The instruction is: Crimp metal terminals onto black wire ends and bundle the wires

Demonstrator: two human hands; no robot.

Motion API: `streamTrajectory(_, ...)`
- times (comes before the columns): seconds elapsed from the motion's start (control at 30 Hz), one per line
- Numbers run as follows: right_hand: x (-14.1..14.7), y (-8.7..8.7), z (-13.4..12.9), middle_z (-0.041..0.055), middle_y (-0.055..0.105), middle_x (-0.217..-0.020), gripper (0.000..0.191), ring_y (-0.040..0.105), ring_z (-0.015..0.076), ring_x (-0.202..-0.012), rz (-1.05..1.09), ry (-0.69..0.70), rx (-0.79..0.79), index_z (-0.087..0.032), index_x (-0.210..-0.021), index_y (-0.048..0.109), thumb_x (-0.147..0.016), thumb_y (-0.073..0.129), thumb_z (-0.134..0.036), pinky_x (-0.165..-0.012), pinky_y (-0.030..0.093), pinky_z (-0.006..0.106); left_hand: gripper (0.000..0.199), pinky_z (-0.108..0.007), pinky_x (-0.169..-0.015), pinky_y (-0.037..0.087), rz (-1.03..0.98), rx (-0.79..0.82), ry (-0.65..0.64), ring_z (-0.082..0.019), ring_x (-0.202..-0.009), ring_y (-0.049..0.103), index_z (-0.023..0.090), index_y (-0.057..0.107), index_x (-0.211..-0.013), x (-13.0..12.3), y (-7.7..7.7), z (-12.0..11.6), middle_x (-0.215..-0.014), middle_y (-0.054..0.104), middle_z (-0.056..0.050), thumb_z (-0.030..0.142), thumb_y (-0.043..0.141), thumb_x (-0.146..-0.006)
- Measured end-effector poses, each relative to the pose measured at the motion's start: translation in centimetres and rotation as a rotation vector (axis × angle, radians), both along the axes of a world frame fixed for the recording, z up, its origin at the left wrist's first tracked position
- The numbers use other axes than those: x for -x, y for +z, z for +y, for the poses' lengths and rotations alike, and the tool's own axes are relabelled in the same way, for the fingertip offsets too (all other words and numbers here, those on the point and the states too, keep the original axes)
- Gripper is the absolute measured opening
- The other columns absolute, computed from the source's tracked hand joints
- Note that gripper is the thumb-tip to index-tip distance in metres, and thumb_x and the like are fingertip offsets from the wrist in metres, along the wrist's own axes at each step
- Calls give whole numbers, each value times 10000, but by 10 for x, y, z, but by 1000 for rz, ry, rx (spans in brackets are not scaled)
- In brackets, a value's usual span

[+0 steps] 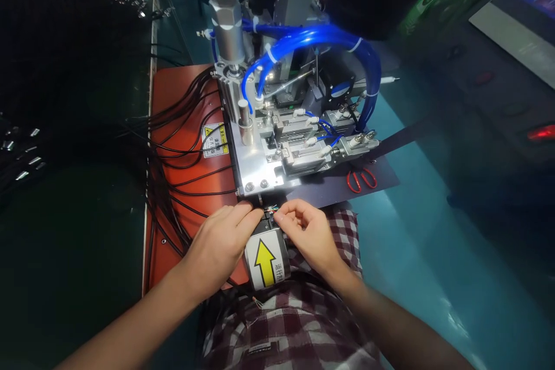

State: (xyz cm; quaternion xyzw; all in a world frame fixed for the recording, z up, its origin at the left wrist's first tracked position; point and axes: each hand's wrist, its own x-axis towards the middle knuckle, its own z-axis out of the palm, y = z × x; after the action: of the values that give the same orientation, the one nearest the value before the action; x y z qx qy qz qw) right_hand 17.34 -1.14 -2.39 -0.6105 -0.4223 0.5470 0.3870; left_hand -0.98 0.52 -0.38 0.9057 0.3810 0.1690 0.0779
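Observation:
Thin coloured wires (273, 208) fan out in the small gap between my two hands, just above a black fixture (267, 222). My right hand (310, 237) pinches at these wires with thumb and forefinger, its other fingers curled. From the other side my left hand (221, 240) is closed by the wire ends, fingers pressed together; what lies under them is hidden. Below the fixture is a feed unit with a white label and a yellow arrow (265, 262). Another cable end with bare wires (257, 302) lies near my lap.
A metal press machine (254, 167) with a bundle of blue air tubes (312, 37) stands ahead. Black cables (191, 153) run across the orange-red tabletop (177, 89) at left, near a warning label (215, 140). Red-handled scissors (361, 181) lie on the dark plate at right.

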Motion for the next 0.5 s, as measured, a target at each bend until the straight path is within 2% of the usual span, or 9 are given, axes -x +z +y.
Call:
streamTrajectory(0.17,1,2,3,-37,478,-586,136,397,86,-515,-126,54,-85,-170,-700,578,-782,576,-278,-491,312,233,257,-298,-648,469,5,6,0,-194,-779,580,125,590,-1037,0,0,1,-922,628,-95,63,395,-881)
streamTrajectory(0.33,-6,-5,15,-60,448,-498,165,383,78,-445,160,98,119,-166,-674,557,-755,600,-303,-458,283,228,270,-297,-624,460,18,18,2,-192,-753,566,135,594,-1041,1,1,0,-912,616,-89,60,390,-881)
streamTrajectory(0.5,-11,-10,16,-52,484,-540,228,430,79,-464,274,142,143,-156,-731,563,-758,622,-375,-483,309,227,318,-320,-631,443,53,69,41,-210,-787,526,155,585,-1101,-1,9,-4,-907,578,-90,56,389,-871)
